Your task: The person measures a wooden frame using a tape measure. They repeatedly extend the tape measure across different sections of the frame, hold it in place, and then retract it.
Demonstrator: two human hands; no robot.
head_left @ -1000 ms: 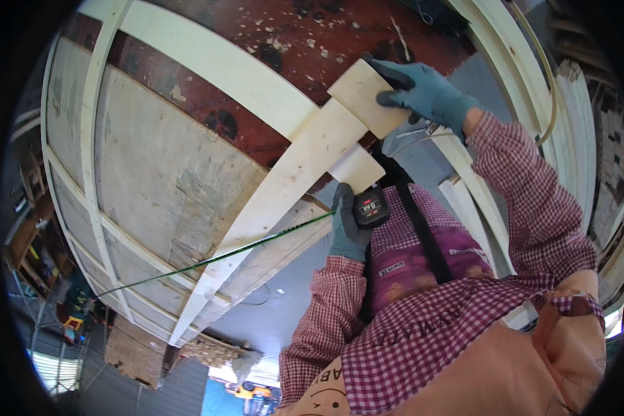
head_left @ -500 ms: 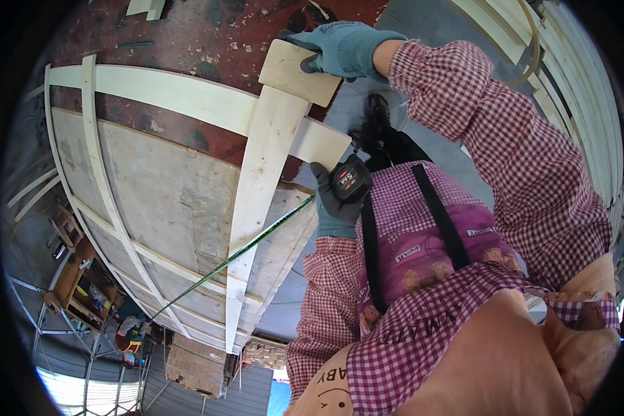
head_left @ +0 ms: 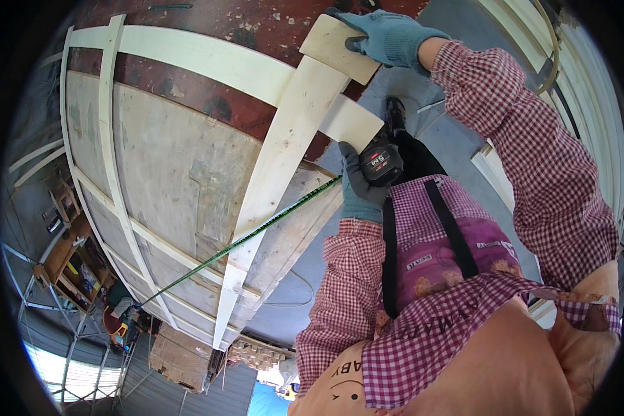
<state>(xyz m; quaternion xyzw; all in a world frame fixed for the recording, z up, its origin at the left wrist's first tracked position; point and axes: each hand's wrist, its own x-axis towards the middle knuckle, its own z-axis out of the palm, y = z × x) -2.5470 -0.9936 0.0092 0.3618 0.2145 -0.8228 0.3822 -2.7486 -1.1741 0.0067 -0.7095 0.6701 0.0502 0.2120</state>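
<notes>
My left hand [head_left: 360,182], in a grey-blue work glove, is closed round a black tape measure [head_left: 383,165] by the end of a pale crosswise board [head_left: 351,122]. Its green blade [head_left: 256,232] is drawn out in a long slant over the wooden frame to the far lower left. My gloved right hand [head_left: 397,39] pinches the edge of a short flat wooden block [head_left: 338,48]. That block lies at the end of a long pale board [head_left: 284,142], where the crosswise board meets it.
A wooden panel [head_left: 173,149] lies within the slatted frame, above a stained red surface [head_left: 218,111]. Near the blade's far end is another person [head_left: 118,315]; their grip is too small to tell. Long pale strips [head_left: 589,90] are stacked at right. A wooden shelf [head_left: 69,260] stands far left.
The whole view has shifted, so the frame and both hands appear farther right. Both hands keep their holds on the tape measure and the block, and the blade stays drawn out.
</notes>
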